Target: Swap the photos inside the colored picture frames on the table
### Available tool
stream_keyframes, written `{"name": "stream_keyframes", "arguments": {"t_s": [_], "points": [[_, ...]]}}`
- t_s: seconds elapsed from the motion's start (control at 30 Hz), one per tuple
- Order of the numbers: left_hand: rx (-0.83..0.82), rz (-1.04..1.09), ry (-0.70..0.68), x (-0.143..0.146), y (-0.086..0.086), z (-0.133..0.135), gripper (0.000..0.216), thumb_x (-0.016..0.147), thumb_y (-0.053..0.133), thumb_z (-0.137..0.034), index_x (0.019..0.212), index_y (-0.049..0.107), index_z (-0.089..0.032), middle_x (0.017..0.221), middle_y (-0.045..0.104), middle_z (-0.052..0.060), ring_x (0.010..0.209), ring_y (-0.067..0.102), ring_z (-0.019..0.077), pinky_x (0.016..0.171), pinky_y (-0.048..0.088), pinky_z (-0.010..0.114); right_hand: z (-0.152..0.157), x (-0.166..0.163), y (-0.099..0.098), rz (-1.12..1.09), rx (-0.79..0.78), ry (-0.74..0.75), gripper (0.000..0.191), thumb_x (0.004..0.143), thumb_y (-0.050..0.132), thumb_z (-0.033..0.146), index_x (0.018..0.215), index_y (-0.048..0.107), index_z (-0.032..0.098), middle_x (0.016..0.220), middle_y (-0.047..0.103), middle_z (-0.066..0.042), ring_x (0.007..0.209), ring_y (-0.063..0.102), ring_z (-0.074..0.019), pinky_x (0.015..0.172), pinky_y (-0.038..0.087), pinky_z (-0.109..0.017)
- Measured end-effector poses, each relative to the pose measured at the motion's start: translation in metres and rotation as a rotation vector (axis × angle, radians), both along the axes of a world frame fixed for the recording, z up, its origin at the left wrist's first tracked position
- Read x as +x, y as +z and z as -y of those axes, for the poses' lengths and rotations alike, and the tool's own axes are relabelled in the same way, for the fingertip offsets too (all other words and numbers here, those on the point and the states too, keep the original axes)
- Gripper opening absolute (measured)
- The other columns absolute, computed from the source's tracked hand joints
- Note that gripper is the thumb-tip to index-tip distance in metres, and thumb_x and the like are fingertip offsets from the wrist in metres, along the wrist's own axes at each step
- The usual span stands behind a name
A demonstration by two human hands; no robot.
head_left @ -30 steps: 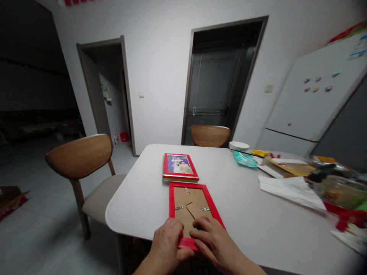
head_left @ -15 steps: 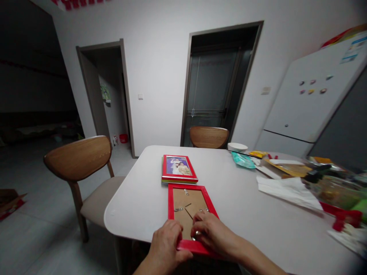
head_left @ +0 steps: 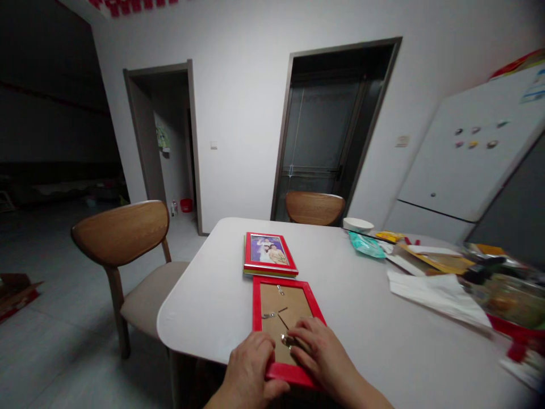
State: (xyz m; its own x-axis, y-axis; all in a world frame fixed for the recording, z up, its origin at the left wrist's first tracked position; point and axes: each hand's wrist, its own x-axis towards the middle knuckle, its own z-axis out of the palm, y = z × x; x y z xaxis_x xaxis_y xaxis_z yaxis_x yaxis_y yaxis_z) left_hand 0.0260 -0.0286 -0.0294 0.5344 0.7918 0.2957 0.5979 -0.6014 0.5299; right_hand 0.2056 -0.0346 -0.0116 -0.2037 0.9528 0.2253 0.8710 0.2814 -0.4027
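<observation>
A red picture frame (head_left: 281,301) lies face down on the white table (head_left: 361,307), its brown backing board and small metal clips showing. My left hand (head_left: 249,366) grips the frame's near left edge, fingers curled over the red rim. My right hand (head_left: 321,355) rests on the backing near the bottom, its fingertips pinched at a small metal clip. Just beyond lies a second red frame (head_left: 269,253), face up with a photo of two people, stacked on something green.
A wooden chair (head_left: 123,238) stands at the table's left, another chair (head_left: 314,207) at the far end. A white bowl (head_left: 357,225), a teal packet (head_left: 366,245), papers (head_left: 438,289) and clutter fill the table's right side. A fridge (head_left: 468,159) stands at the right.
My right hand has slid from the frame's right clip down toward the bottom middle clip. The left hand keeps its hold on the near edge. The view shifted slightly.
</observation>
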Motion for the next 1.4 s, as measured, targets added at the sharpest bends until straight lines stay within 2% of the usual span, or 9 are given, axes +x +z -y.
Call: {"name": "stream_keyframes", "arguments": {"t_s": [0.27, 0.47, 0.73, 0.8, 0.93, 1.03, 1.2, 1.3, 1.4], "points": [[0.008, 0.000, 0.012, 0.000, -0.002, 0.001, 0.026, 0.057, 0.068, -0.027, 0.071, 0.047, -0.019, 0.079, 0.053, -0.001, 0.072, 0.047, 0.0169, 0.062, 0.037, 0.025, 0.011, -0.015, 0.012, 0.119, 0.019, 0.195, 0.026, 0.081, 0.039, 0.025, 0.070, 0.062, 0.023, 0.080, 0.055, -0.002, 0.081, 0.044, -0.0156, 0.072, 0.034, -0.030], [-0.002, 0.031, 0.013, 0.000, 0.000, 0.001, 0.022, 0.059, 0.065, -0.026, 0.072, 0.049, -0.020, 0.080, 0.053, -0.001, 0.074, 0.048, 0.0168, 0.065, 0.038, 0.025, 0.030, -0.006, 0.023, 0.130, 0.015, 0.305, 0.022, 0.078, 0.044, 0.035, 0.092, 0.057, 0.026, 0.098, 0.053, -0.004, 0.092, 0.041, -0.0191, 0.081, 0.035, -0.035], [-0.035, -0.033, 0.022, 0.001, 0.012, 0.003, 0.032, 0.053, 0.072, -0.024, 0.074, 0.049, -0.019, 0.078, 0.053, -0.002, 0.071, 0.047, 0.0156, 0.060, 0.036, 0.023, 0.032, 0.001, 0.018, 0.070, 0.000, 0.278, 0.023, 0.077, 0.045, 0.035, 0.094, 0.060, 0.029, 0.103, 0.054, -0.004, 0.098, 0.045, -0.0201, 0.083, 0.038, -0.037], [-0.042, -0.033, 0.026, 0.000, 0.013, 0.003, 0.031, 0.053, 0.072, -0.023, 0.073, 0.049, -0.019, 0.078, 0.053, -0.002, 0.071, 0.047, 0.0157, 0.059, 0.036, 0.023, 0.028, 0.013, 0.008, -0.008, 0.019, 0.192, 0.030, 0.076, 0.045, 0.037, 0.101, 0.058, 0.028, 0.110, 0.052, -0.006, 0.103, 0.044, -0.0212, 0.087, 0.037, -0.038], [-0.079, 0.030, 0.010, -0.001, 0.016, 0.005, 0.028, 0.055, 0.070, -0.020, 0.072, 0.047, -0.018, 0.080, 0.053, 0.000, 0.074, 0.047, 0.0168, 0.062, 0.037, 0.024, 0.018, 0.042, -0.012, -0.305, 0.058, -0.268, 0.043, 0.069, 0.047, 0.042, 0.103, 0.058, 0.018, 0.111, 0.054, -0.011, 0.104, 0.047, -0.0243, 0.091, 0.034, -0.040], [-0.122, 0.142, 0.024, 0.002, 0.024, 0.008, 0.024, 0.058, 0.065, -0.016, 0.072, 0.046, -0.018, 0.081, 0.053, 0.001, 0.073, 0.047, 0.0165, 0.064, 0.038, 0.024, 0.016, 0.047, -0.008, -0.657, -0.060, -0.459, 0.049, 0.064, 0.051, 0.046, 0.102, 0.058, 0.015, 0.111, 0.056, -0.011, 0.103, 0.050, -0.0241, 0.089, 0.038, -0.035], [-0.148, 0.374, 0.060, 0.002, 0.039, 0.013, 0.017, 0.064, 0.058, -0.014, 0.067, 0.042, -0.019, 0.088, 0.054, 0.004, 0.084, 0.049, 0.0191, 0.073, 0.039, 0.028, 0.019, 0.028, 0.029, -1.319, -0.314, -0.424, 0.071, 0.067, 0.052, 0.042, 0.127, 0.027, 0.013, 0.109, 0.057, -0.013, 0.093, 0.057, -0.0228, 0.078, 0.046, -0.033], [-0.206, 0.426, 0.058, 0.000, 0.041, 0.016, 0.012, 0.066, 0.056, -0.017, 0.069, 0.044, -0.020, 0.099, 0.055, 0.007, 0.094, 0.049, 0.0216, 0.085, 0.036, 0.035, 0.020, 0.021, 0.048, -1.411, -0.302, -0.364, 0.076, 0.063, 0.057, 0.032, 0.129, 0.023, 0.013, 0.109, 0.057, -0.014, 0.090, 0.058, -0.0234, 0.077, 0.046, -0.034], [-0.254, 0.338, 0.034, 0.004, 0.038, 0.018, 0.028, 0.061, 0.060, -0.018, 0.088, 0.049, -0.018, 0.115, 0.050, 0.010, 0.108, 0.043, 0.0266, 0.098, 0.017, 0.048, 0.022, 0.015, 0.062, -1.338, -0.224, -0.331, 0.070, 0.060, 0.060, 0.030, 0.124, 0.034, 0.015, 0.118, 0.050, -0.014, 0.097, 0.055, -0.0236, 0.077, 0.046, -0.033]]}}
